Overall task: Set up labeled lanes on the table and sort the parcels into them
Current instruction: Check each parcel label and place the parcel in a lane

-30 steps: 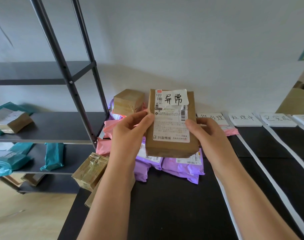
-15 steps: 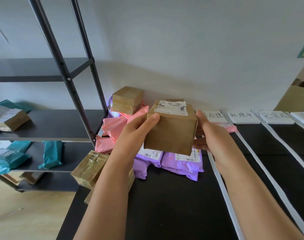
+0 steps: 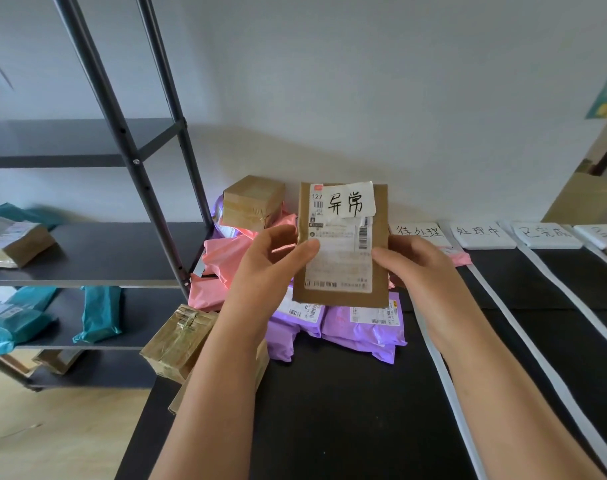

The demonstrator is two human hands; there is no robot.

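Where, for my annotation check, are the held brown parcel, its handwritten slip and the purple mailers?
brown parcel [image 3: 340,263]: head view, its printed label.
handwritten slip [image 3: 348,202]: head view, paper's middle.
purple mailers [image 3: 364,332]: head view, right mailer's front.

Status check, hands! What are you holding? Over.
Left hand and right hand both grip brown parcel, handwritten tag facing camera. Purple mailers piled behind it. Lane cards off right.

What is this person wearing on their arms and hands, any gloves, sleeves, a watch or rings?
Nothing that shows. The left hand and the right hand are without gloves, and no ring shows on the fingers in view. The forearms are uncovered right down to the bottom edge of the picture: no sleeves, watch, bracelet or markings can be seen.
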